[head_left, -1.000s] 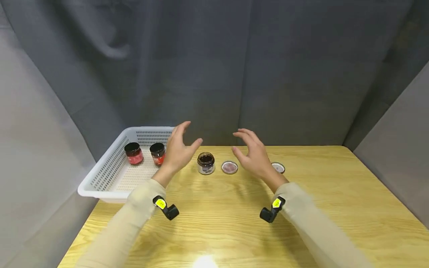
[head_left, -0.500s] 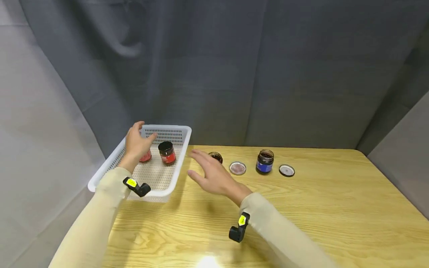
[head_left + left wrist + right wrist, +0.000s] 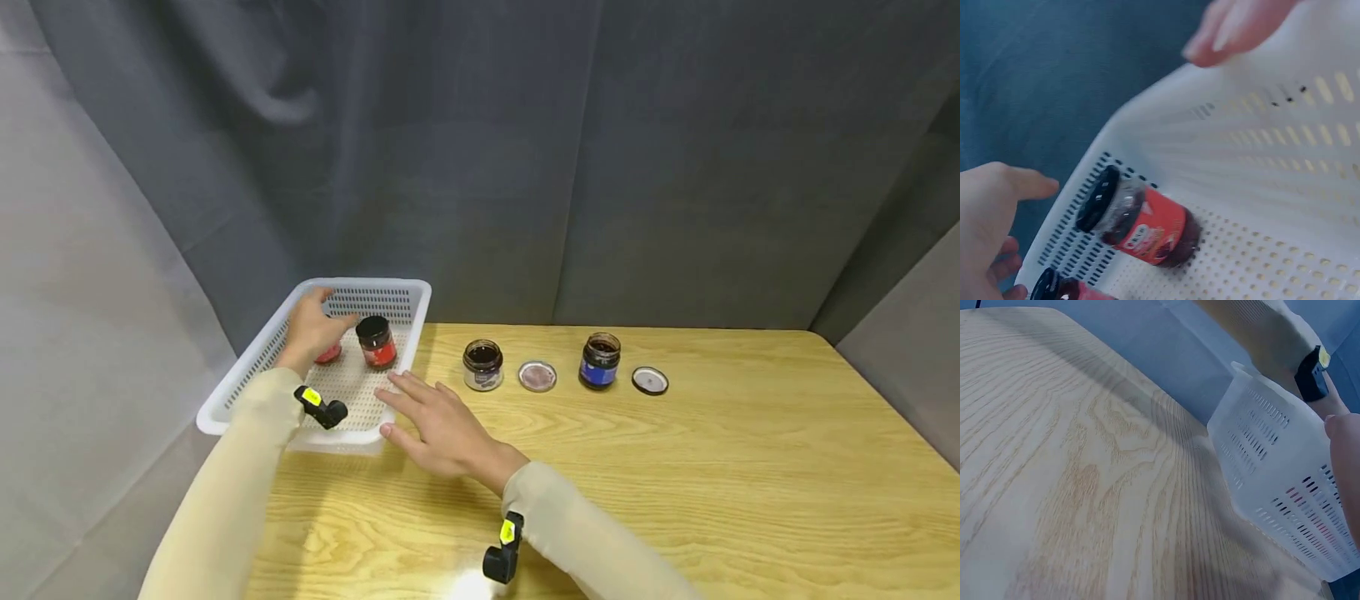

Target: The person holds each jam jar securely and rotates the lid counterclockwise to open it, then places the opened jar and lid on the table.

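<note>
A white perforated basket holds a red-labelled jar and a pink-labelled jar, both with black lids. My left hand is over the pink-labelled jar and partly hides it. In the left wrist view, that hand has thumb and fingers spread, with a gap above the pink-labelled jar; the red-labelled jar leans in the picture. My right hand is spread flat, fingertips at the basket's right rim; whether they touch it I cannot tell.
Right of the basket on the wooden table stand a lidless white-labelled jar and a lidless blue-labelled jar. One upturned lid lies between them, another lid to their right. A grey curtain hangs behind.
My left hand has moved left, from beside the basket's right side to over the pink-labelled jar. My right hand has moved left and nearer to the basket's rim, uncovering the blue-labelled jar.
</note>
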### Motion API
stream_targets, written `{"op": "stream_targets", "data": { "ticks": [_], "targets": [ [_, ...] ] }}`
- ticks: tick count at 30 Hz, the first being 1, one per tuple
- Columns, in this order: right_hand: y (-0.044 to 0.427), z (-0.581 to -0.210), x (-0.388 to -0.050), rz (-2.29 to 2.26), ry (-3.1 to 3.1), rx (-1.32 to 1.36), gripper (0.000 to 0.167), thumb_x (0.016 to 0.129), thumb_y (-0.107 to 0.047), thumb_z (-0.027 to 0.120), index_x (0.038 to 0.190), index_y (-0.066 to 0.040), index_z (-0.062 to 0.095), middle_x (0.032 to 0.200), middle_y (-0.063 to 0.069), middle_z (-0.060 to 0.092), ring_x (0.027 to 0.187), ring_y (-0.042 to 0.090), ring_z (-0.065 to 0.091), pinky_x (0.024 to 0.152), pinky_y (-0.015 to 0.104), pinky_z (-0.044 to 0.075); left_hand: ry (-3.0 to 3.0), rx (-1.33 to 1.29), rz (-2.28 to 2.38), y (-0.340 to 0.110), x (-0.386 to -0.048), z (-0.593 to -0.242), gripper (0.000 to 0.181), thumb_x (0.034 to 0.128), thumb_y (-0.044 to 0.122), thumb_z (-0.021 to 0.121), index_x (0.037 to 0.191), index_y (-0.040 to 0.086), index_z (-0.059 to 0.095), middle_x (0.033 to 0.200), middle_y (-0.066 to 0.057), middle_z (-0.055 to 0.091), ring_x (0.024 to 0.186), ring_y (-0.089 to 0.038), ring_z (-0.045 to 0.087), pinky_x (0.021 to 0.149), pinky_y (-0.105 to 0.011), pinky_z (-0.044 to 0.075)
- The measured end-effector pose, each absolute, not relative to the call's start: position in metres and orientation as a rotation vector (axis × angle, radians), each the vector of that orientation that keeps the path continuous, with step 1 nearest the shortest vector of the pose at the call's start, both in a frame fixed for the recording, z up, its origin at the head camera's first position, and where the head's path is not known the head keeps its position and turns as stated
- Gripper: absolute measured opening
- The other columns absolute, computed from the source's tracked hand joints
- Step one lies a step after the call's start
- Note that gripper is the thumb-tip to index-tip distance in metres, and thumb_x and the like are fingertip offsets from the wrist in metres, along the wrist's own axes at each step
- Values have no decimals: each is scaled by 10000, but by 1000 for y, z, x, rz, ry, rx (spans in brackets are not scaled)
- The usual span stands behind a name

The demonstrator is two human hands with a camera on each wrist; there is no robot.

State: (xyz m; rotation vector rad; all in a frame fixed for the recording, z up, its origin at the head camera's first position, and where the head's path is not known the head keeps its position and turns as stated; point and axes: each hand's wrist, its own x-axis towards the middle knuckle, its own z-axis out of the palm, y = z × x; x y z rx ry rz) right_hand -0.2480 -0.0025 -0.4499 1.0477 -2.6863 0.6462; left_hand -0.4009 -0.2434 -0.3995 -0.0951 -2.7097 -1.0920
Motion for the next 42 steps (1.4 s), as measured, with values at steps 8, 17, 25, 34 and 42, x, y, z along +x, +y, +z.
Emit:
{"op": "stream_targets", "data": {
  "ticks": [8,17,25,34,42],
  "targets": [
    [-8,-451,-244,653,-2706,1031,606,1094,-568,306,1585,-237,438,1690,-27,189,1545,198,170,1187,598,185,-2905,-225,-993,-223,-404,-408,884,857,410,823,1521,-21,427,1499,-274,470,1348,-456,456,1099,-587,386],
    [-12,-451,-242,652,-2695,1021,615,1087,-577,327,1563,-219,478,1682,-11,233,1540,198,196,1177,602,226,-3034,-218,-878,-212,-405,-414,1062,767,349,910,1541,-91,332,1513,-336,424,1372,-496,418,1128,-597,347],
    [-16,-452,-241,670,-2685,1037,607,1084,-584,339,1545,-225,504,1678,-18,244,1538,188,199,1168,609,242,-3112,-140,-776,-216,-406,-424,917,717,326,944,1354,-150,488,1333,-349,562,1181,-475,565,1011,-578,471],
    [-17,-453,-240,704,-2660,1056,602,1085,-567,367,1537,-198,515,1675,-9,254,1536,200,213,1158,613,267,-3080,-57,-844,-218,-404,-428,831,708,279,954,1279,-145,522,1240,-338,601,1073,-419,589,962,-551,503],
    [-16,-454,-244,704,-2671,1054,619,1075,-594,366,1554,-222,492,1675,-21,245,1531,180,220,1158,607,271,-3089,-121,-781,-221,-402,-423,862,740,251,928,1357,-161,489,1320,-374,561,1206,-484,551,1030,-573,457]
  ]
}}
